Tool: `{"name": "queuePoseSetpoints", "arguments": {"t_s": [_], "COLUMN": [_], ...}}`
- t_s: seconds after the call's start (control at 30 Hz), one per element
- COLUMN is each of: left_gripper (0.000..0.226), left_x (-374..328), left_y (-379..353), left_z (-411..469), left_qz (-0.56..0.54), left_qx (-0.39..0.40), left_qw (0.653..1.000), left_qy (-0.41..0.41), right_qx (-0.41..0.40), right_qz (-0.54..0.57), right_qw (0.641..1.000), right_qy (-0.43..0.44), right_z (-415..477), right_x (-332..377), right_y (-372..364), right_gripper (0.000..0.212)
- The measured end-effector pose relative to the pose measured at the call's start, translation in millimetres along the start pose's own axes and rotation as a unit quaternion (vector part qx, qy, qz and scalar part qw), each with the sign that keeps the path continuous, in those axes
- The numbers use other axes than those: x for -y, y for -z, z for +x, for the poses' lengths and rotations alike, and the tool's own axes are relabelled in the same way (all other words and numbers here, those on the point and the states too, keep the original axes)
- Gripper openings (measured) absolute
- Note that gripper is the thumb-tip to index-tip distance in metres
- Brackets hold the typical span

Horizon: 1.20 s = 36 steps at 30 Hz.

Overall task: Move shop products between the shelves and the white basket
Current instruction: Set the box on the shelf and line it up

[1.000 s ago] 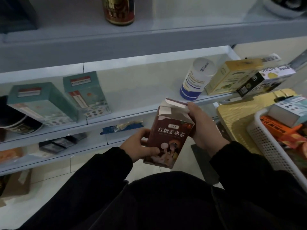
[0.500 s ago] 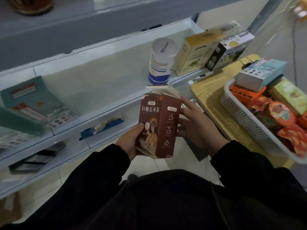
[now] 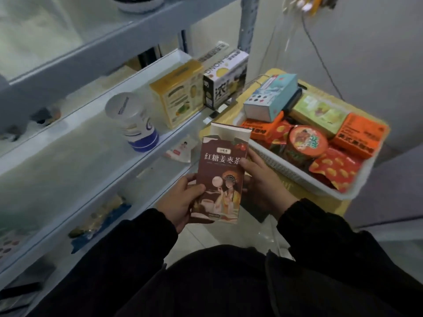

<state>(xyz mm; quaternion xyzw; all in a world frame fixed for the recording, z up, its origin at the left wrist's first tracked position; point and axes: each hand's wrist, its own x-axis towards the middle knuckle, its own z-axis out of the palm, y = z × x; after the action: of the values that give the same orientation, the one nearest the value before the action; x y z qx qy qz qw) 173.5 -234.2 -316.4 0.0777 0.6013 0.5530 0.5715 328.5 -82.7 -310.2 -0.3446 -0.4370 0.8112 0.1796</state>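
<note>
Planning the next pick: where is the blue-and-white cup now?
Head view, left of centre: the blue-and-white cup stands on the shelf, just left of the yellow box, up-left of the brown box.

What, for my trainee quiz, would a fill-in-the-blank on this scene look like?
The left hand and right hand hold the tea box, whose top flap is ____.
The white basket sits on a ____ table.
The blue-and-white cup stands on a ____.
Missing: open; yellow; shelf.
</note>
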Motion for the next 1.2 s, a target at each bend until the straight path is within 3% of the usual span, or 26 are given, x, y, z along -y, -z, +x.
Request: {"name": "queuePoseSetpoints", "arguments": {"t_s": [0.13,0.3,0.4,0.53,0.6,0.67,0.73,0.83,0.93,0.97,1.07,1.2], "left_gripper": [0.034,0.036,0.052,0.073,0.093,0.099,0.087,0.06,0.07,0.074,0.057,0.035], "left_x": [-4.0,0.3,5.0,-4.3,-17.6,-33.5,-48.0,-60.3,-66.9,-69.2,-81.4,-100.9], "left_y": [-55.6,-120.9,-149.3,-174.5,-182.8,-189.1,-197.2,-212.8,-225.9,-229.0,-242.6,-263.1], "left_z": [21.9,50.9,66.5,83.4,95.8,113.8,131.3,155.7,176.2,184.3,205.0,229.6], "left_qz": [0.015,0.02,0.061,0.102,0.096,0.088,0.089,0.109,0.142,0.155,0.188,0.292], "left_qx": [0.023,0.02,0.048,0.084,0.086,0.081,0.084,0.091,0.09,0.087,0.095,0.092], "left_qw": [1.0,0.999,0.997,0.991,0.991,0.991,0.99,0.987,0.985,0.983,0.977,0.944], "left_qy": [0.003,-0.029,-0.029,-0.016,-0.035,-0.059,-0.075,-0.074,-0.048,-0.044,-0.038,-0.127], "right_qx": [-0.002,0.023,0.008,-0.024,-0.056,-0.075,-0.093,-0.132,-0.213,-0.253,-0.364,-0.429], "right_qz": [0.056,0.041,0.059,0.063,0.05,0.038,0.021,0.013,0.009,0.013,0.023,-0.035], "right_qw": [0.998,0.999,0.998,0.998,0.997,0.996,0.995,0.991,0.977,0.967,0.928,0.897], "right_qy": [0.009,-0.022,-0.022,0.002,0.006,0.001,-0.009,-0.006,0.023,0.036,0.072,0.104], "right_z": [-3.9,-13.8,-22.6,-27.7,-28.5,-28.0,-27.0,-24.0,-17.4,-13.9,0.1,28.2], "right_x": [16.6,16.3,21.7,34.3,42.8,49.8,56.1,64.9,75.8,80.4,95.8,123.1], "right_y": [53.8,116.8,148.5,181.4,191.6,201.3,210.7,221.8,229.8,232.0,240.7,252.7], "right_gripper": [0.061,0.065,0.078,0.072,0.07,0.074,0.077,0.055,0.035,0.035,0.052,0.042]}}
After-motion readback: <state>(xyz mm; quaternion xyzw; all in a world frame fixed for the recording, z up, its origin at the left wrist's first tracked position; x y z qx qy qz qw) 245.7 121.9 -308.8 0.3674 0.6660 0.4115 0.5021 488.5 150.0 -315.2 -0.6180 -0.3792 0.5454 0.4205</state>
